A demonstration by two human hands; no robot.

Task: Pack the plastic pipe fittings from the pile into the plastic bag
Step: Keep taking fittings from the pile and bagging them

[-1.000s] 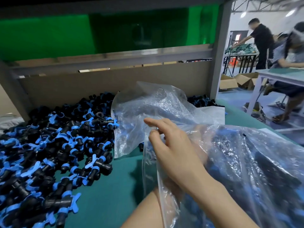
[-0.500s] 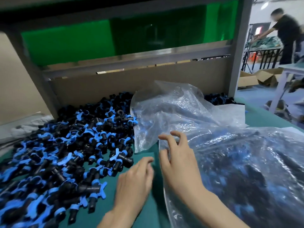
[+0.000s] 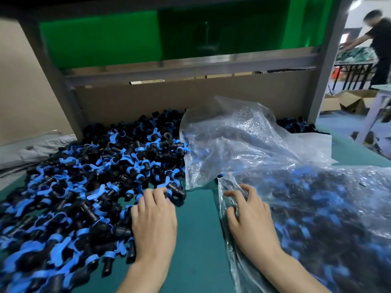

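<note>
The left hand lies palm-down on the near edge of the pile of pipe fittings, fingers bent over them; whether they grip any I cannot tell. The right hand curls its fingers into the mouth of the plastic bag, likely holding it open near the pile. Bare worktop between them leaves room to carry fittings across.

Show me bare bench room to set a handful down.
Bare mat: the strip between the left hand and right hand, running up to the crumpled bag; also the far right corner beyond the filled bag. Crowded: the fittings pile covers the left.
</note>
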